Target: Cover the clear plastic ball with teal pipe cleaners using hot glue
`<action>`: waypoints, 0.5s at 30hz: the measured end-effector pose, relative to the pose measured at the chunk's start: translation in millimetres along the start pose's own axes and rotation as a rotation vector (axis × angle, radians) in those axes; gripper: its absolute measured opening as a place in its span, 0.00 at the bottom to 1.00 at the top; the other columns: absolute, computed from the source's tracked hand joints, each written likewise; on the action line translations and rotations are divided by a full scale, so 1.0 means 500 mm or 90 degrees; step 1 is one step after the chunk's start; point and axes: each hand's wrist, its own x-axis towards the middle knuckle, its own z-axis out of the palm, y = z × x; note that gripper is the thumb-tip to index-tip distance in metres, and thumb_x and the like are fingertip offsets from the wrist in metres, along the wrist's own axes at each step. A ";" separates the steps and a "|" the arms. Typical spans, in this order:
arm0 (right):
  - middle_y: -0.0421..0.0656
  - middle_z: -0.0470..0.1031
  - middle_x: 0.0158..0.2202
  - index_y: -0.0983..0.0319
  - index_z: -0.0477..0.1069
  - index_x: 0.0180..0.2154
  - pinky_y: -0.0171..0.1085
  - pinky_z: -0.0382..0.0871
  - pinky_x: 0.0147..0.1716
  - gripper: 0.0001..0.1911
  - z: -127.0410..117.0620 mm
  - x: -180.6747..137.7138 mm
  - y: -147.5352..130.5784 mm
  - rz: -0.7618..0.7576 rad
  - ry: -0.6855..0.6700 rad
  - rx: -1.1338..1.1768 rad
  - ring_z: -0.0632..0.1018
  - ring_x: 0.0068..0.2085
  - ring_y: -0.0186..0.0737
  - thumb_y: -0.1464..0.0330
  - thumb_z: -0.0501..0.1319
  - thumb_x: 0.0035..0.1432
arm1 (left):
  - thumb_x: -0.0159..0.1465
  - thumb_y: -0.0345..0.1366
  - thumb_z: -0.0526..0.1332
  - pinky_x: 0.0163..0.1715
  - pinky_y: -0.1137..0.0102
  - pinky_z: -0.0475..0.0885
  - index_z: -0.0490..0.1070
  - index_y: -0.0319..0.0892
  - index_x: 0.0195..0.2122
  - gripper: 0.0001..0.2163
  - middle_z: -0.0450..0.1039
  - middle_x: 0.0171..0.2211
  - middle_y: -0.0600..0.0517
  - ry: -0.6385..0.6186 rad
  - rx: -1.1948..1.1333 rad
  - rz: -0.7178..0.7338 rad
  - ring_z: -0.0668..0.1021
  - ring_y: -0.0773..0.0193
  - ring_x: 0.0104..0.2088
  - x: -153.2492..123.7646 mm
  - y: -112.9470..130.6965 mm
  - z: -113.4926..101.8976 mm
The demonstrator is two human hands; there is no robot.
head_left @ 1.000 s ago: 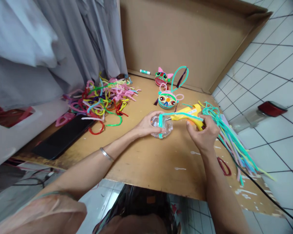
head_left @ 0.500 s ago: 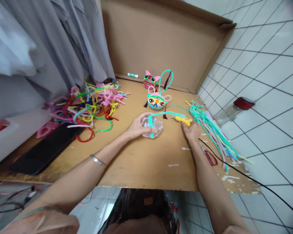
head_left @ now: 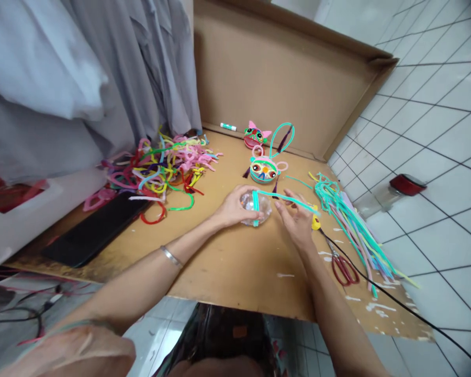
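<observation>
My left hand [head_left: 233,208] is wrapped round a clear plastic ball [head_left: 259,210] on the cardboard table [head_left: 235,256]. A teal pipe cleaner [head_left: 282,198] runs over the ball and out to the right. My right hand [head_left: 296,217] has its fingers spread, its fingertips at the pipe cleaner just right of the ball. The yellow glue gun [head_left: 316,222] lies on the table behind my right hand, mostly hidden.
A tangle of coloured pipe cleaners [head_left: 160,167] lies at the left, a teal bundle [head_left: 349,220] at the right. Two finished animal-face pieces [head_left: 264,170] stand behind the ball. Red scissors [head_left: 343,267], a black cable [head_left: 396,301], a black phone [head_left: 96,230] and a glue stick [head_left: 228,126] are also there.
My right hand set the glue gun down on the table and came back to the pipe cleaner by the ball. My left hand kept hold of the ball.
</observation>
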 end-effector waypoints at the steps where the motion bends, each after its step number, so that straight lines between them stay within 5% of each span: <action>1: 0.44 0.79 0.37 0.58 0.77 0.43 0.43 0.72 0.40 0.16 0.005 0.002 -0.021 0.005 0.008 0.029 0.76 0.36 0.41 0.55 0.62 0.60 | 0.43 0.40 0.74 0.51 0.60 0.71 0.72 0.43 0.51 0.31 0.71 0.48 0.48 0.002 0.014 0.010 0.76 0.55 0.48 0.000 -0.001 0.000; 7: 0.42 0.79 0.30 0.60 0.77 0.31 0.39 0.71 0.34 0.15 0.020 0.016 -0.100 0.007 0.068 0.096 0.76 0.31 0.38 0.58 0.59 0.63 | 0.43 0.39 0.74 0.52 0.59 0.71 0.73 0.43 0.51 0.31 0.71 0.48 0.48 -0.006 0.051 0.056 0.76 0.54 0.48 -0.002 -0.003 0.003; 15: 0.42 0.78 0.27 0.58 0.76 0.31 0.41 0.65 0.35 0.12 0.024 -0.001 -0.095 -0.177 0.049 -0.036 0.76 0.31 0.39 0.65 0.58 0.66 | 0.43 0.37 0.73 0.51 0.59 0.73 0.73 0.43 0.50 0.31 0.71 0.46 0.48 -0.002 0.057 0.063 0.76 0.55 0.46 -0.001 -0.001 0.000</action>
